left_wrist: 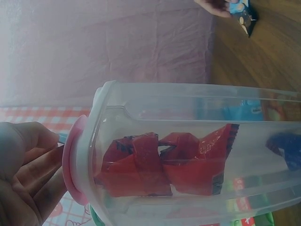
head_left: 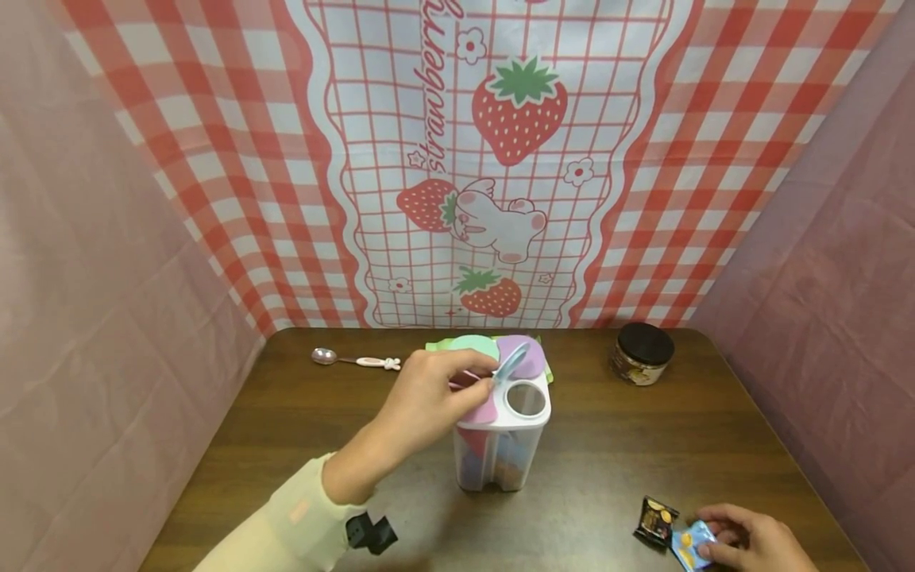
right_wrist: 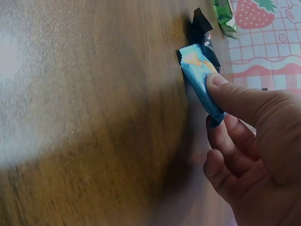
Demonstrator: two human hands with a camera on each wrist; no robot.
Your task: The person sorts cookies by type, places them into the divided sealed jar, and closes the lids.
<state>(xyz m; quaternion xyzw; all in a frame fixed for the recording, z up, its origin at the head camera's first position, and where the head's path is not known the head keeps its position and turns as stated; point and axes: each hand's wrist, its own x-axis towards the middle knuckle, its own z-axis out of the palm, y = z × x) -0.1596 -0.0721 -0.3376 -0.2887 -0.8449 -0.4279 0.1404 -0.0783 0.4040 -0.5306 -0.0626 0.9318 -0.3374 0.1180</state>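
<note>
A clear plastic container (head_left: 500, 459) with a white top stands mid-table. My left hand (head_left: 432, 391) pinches its light blue lid (head_left: 509, 365), tilted up beside a round opening (head_left: 525, 400). The pink lid (head_left: 480, 411), green lid (head_left: 475, 345) and purple lid (head_left: 527, 357) lie flat over the other compartments. Red packets (left_wrist: 164, 165) show through the wall in the left wrist view. At the front right, my right hand (head_left: 758, 542) pinches a small blue snack packet (right_wrist: 200, 77) between thumb and fingers. A black snack packet (head_left: 656, 522) lies right against it.
Behind the container, a green package (head_left: 438, 345) pokes out on both sides. A spoon with a rabbit handle (head_left: 372, 363) lies at the back left. At the back right stands a jar with a black lid (head_left: 645, 349). A checked strawberry cloth (head_left: 300, 199) hangs behind the table.
</note>
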